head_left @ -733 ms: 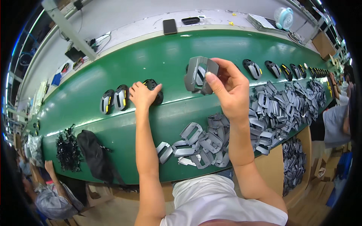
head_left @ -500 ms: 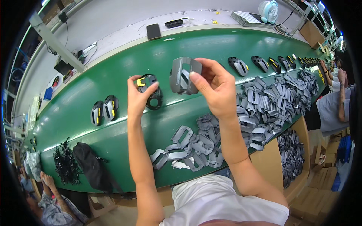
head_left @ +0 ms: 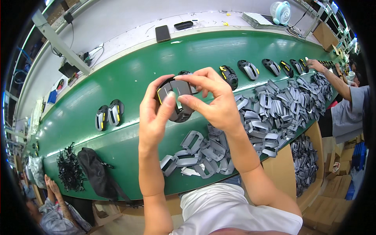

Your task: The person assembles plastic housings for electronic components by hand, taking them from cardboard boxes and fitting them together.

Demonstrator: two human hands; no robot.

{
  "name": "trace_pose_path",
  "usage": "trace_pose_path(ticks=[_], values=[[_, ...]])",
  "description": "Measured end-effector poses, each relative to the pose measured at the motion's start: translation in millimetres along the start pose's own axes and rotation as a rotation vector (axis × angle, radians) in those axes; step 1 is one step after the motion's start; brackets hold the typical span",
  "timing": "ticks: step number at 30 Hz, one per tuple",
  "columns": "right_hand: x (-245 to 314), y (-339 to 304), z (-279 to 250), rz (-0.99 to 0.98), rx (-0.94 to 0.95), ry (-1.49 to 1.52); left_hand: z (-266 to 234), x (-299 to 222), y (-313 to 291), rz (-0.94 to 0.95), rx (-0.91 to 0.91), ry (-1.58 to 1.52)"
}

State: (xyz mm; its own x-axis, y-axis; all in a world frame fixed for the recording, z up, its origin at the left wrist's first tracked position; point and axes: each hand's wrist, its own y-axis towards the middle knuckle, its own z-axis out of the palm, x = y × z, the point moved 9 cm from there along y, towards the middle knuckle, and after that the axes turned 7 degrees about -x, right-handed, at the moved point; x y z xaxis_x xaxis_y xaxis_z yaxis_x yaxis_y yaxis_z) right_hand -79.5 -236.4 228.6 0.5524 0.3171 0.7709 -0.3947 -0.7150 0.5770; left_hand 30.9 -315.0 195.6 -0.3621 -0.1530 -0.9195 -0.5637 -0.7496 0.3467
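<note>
In front of me, above the green belt, both hands hold one black computer mouse body (head_left: 182, 116) with a grey frame-shaped cover (head_left: 181, 87) lying over its top. My left hand (head_left: 153, 113) grips the left side, its thumb on the cover and fingers round the far edge. On the right side, my right hand (head_left: 214, 98) pinches the cover and body, thumb on top and forefinger at the far end. A thin yellow strip shows along the left edge. Fingers hide much of the piece, so whether the cover sits flush cannot be made out.
Loose grey covers (head_left: 211, 150) lie near me, with a bigger heap (head_left: 282, 103) to the right. Assembled mice (head_left: 248, 69) line the green belt (head_left: 129, 84). A black bag (head_left: 96, 172) and small black parts (head_left: 70, 168) lie left. A co-worker's arm (head_left: 333, 80) reaches in at right.
My right hand has brought the grey cover left and down onto the black mouse body. My left hand has shifted slightly right. A co-worker's arm now reaches over the belt at far right.
</note>
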Motion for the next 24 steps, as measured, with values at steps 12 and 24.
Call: trace_pose_path(ticks=[12,24], values=[[-21.8,-8.1,19.9,0.277,0.134,0.603,-5.2,-12.9,-3.2,0.115,-0.09,-0.056],[-17.5,-7.4,17.9,0.221,0.089,0.597,-3.1,-27.8,-12.0,0.269,-0.199,0.185]])
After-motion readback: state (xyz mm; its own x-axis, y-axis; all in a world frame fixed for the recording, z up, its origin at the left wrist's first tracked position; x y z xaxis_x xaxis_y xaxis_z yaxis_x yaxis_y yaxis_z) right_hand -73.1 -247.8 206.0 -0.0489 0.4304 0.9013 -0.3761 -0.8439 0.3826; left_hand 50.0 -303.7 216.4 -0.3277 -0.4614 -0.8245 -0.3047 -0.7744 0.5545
